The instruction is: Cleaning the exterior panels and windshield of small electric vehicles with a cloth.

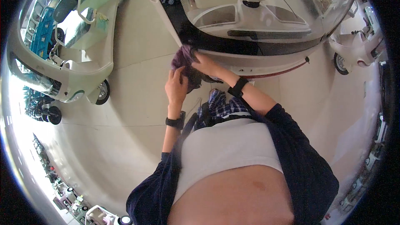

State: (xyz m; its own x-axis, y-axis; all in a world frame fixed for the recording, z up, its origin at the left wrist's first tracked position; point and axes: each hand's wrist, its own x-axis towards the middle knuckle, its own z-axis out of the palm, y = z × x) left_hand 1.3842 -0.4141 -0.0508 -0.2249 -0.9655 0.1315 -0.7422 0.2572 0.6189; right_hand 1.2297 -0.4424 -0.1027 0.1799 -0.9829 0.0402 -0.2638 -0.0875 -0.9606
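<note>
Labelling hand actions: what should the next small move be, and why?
Probably, the right hand should flatten the crumpled dark-purple fabric cloth against the glossy black curved windshield border: the cloth is bunched at those fingers, close by the border's lower left corner, with the left hand at the cloth's left edge.

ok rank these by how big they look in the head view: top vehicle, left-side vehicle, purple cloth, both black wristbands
1. Top vehicle
2. Left-side vehicle
3. Purple cloth
4. Right wristband, left wristband: too alike to rank
</note>
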